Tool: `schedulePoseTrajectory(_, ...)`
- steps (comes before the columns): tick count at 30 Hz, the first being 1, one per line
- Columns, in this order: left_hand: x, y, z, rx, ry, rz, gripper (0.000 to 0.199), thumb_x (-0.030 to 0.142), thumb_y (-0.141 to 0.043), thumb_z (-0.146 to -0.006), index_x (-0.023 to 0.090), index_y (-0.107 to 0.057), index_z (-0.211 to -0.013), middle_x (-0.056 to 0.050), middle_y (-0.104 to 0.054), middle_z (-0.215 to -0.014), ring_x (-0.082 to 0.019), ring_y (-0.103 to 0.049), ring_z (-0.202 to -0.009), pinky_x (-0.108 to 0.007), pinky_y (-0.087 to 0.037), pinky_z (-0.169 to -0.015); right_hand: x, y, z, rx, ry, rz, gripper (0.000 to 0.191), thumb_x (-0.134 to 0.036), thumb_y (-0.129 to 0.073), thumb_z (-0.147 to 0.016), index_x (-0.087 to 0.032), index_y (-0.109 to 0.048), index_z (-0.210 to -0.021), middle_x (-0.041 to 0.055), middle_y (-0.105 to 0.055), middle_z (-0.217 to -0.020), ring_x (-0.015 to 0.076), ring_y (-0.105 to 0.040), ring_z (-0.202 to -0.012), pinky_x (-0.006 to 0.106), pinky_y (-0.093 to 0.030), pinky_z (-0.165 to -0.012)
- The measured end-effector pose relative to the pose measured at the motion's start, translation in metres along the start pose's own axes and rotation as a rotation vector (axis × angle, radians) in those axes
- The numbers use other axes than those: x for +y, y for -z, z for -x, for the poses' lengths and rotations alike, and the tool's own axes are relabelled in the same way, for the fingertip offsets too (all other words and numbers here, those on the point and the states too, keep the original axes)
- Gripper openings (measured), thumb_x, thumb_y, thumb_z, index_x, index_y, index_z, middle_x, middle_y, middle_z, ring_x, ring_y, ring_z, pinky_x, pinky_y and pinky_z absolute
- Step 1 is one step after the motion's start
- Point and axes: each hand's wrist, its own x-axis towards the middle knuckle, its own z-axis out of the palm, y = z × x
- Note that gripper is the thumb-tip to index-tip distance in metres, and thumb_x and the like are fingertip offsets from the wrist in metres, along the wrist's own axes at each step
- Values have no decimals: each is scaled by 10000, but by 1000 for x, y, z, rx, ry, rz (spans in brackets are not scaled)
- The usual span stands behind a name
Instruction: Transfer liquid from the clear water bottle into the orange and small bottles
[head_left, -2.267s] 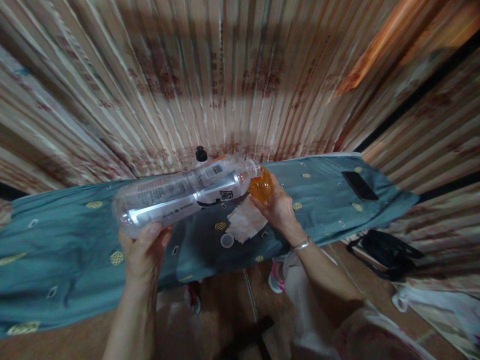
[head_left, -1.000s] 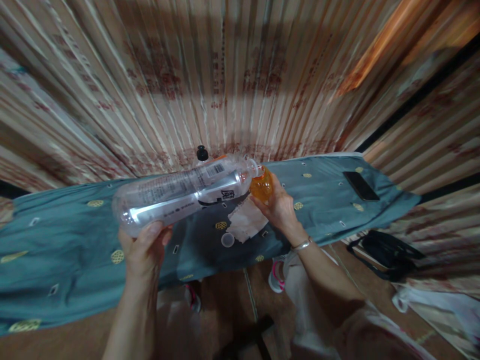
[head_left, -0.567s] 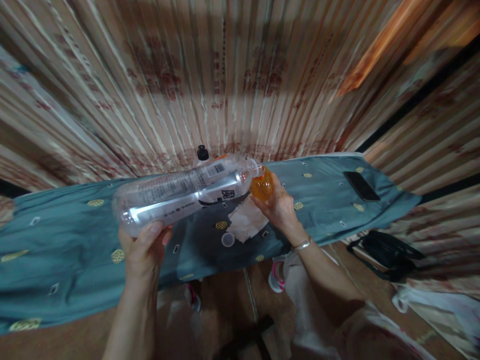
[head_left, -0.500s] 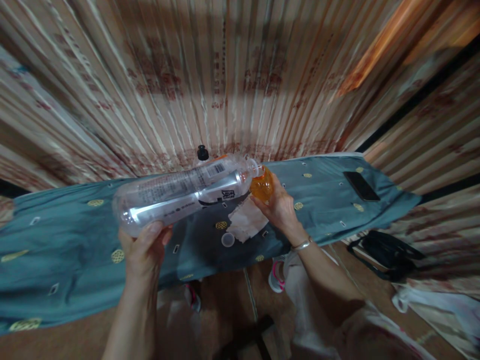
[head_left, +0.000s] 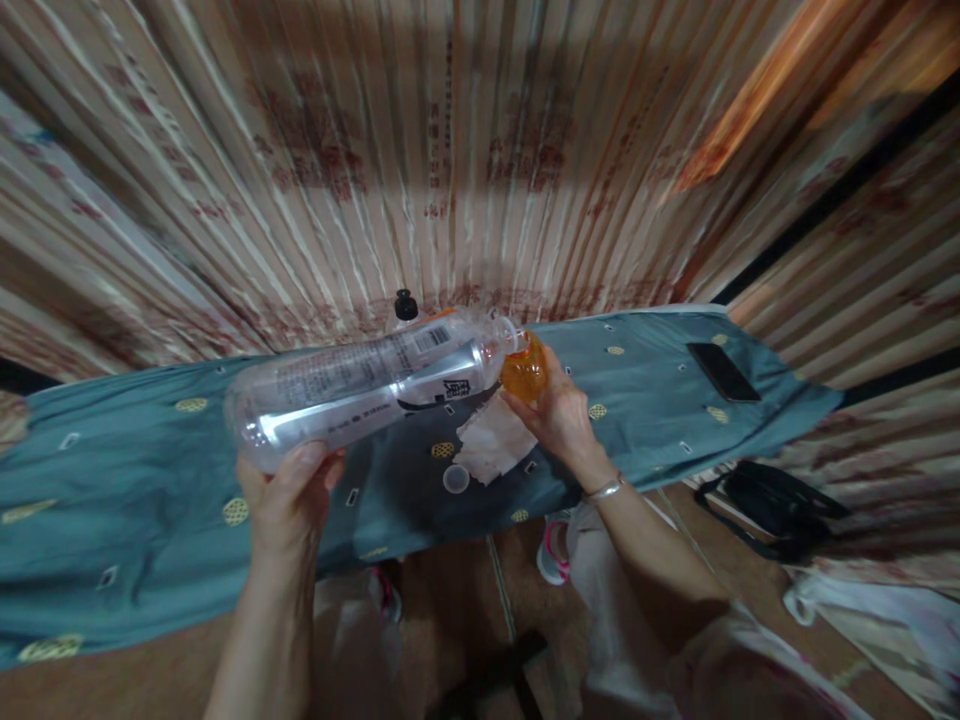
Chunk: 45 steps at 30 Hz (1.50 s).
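My left hand (head_left: 289, 495) is closed around the lower end of a large clear plastic bottle (head_left: 360, 385) with a silver and white label. The bottle is tilted nearly on its side, its open neck pointing right. In my right hand (head_left: 559, 410) is a small orange container (head_left: 523, 370), its lower part hidden by my fingers. The bottle's neck meets the top of the container. Beneath them, a crumpled white tissue (head_left: 493, 440) lies on the blue-green cloth (head_left: 637, 430), and a small round whitish cap (head_left: 455, 479) sits beside it.
Behind the large bottle stands another bottle with a black top (head_left: 406, 304). A dark phone (head_left: 722, 372) lies at the right of the cloth. Pleated curtains (head_left: 480, 150) hang at the back. On the floor at right is a black bag (head_left: 776, 505).
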Motion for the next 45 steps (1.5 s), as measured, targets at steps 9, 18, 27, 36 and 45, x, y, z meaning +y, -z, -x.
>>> schedulePoseTrajectory(9,5,-1,3,-17,36,-36,297,269,-912,-494,239,-729,-726,-19,-619,-606,-145,-530,-463,-195,-276,-307,-3,3,-2,-12,-23,-23,904,-500,-731,-883,-126,-359,-1617,225,-705,-1401,363,-724,-1230,503,-634,-983)
schedulePoseTrajectory(18,2,0,2,16,33,-19,277,259,-906,-483,215,-707,-672,-16,-614,-602,-134,-520,-438,-194,-270,-298,-2,1,0,10,-5,-11,929,-457,-754,-883,-124,-324,-1635,240,-706,-1392,372,-720,-1236,520,-634,-977)
schedulePoseTrajectory(27,7,-1,4,-22,35,-36,306,266,-923,-499,264,-753,-754,-17,-636,-640,-146,-527,-477,-201,-283,-312,-4,2,-1,-5,-9,-10,912,-468,-738,-889,-109,-337,-1626,240,-717,-1373,373,-727,-1220,514,-639,-961)
schedulePoseTrajectory(36,5,-1,3,-56,13,-39,322,290,-922,-528,267,-749,-798,3,-606,-604,-134,-496,-454,-197,-262,-313,-3,2,-1,5,6,-7,913,-466,-741,-885,-111,-335,-1622,238,-714,-1384,359,-724,-1234,498,-634,-979)
schedulePoseTrajectory(45,7,1,3,-50,28,-51,298,270,-921,-530,261,-724,-753,-21,-623,-651,-158,-517,-480,-218,-272,-320,-3,1,0,-5,-20,18,934,-480,-731,-880,-134,-314,-1641,227,-719,-1377,358,-732,-1212,492,-641,-952)
